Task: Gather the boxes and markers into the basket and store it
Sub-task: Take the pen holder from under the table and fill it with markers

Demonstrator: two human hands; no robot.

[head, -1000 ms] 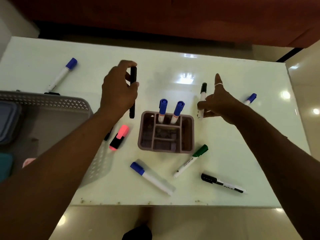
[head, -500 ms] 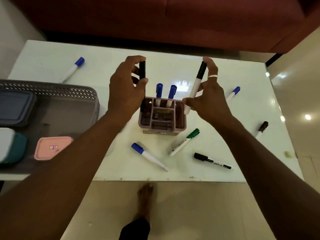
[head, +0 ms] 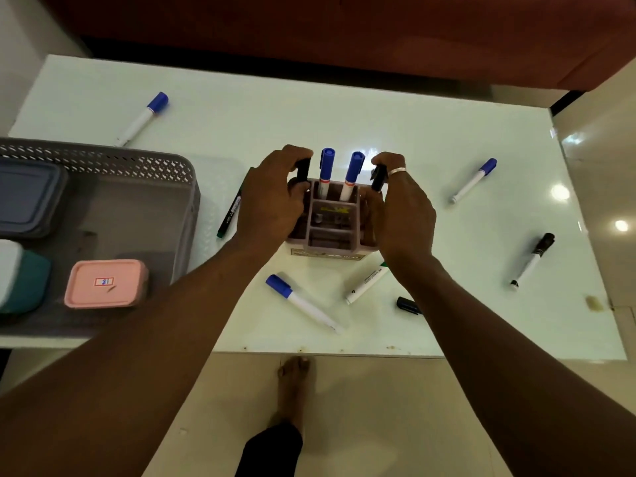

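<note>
A mauve pen holder (head: 327, 247) stands mid-table with two blue-capped markers (head: 326, 168) upright in its far slots. My left hand (head: 272, 197) grips a black marker (head: 303, 169) at the holder's far-left corner. My right hand (head: 402, 208) grips a black-capped marker (head: 378, 177) at the far-right corner. Both markers point down into the holder. A grey basket (head: 165, 166) at the left holds a pink box (head: 105, 283), a dark blue box (head: 29, 197) and a teal-and-white box (head: 24, 280).
Loose markers lie on the white table (head: 344, 111): blue-capped ones at the far left (head: 142, 118), near front (head: 299, 302) and right (head: 475, 180), a black one (head: 533, 259) far right, a thin pen (head: 231, 211) beside the basket. My bare foot (head: 292, 383) is on the floor.
Both hands have lowered their markers from above the holder down into its far corner slots. The view has shifted, showing more of the basket.
</note>
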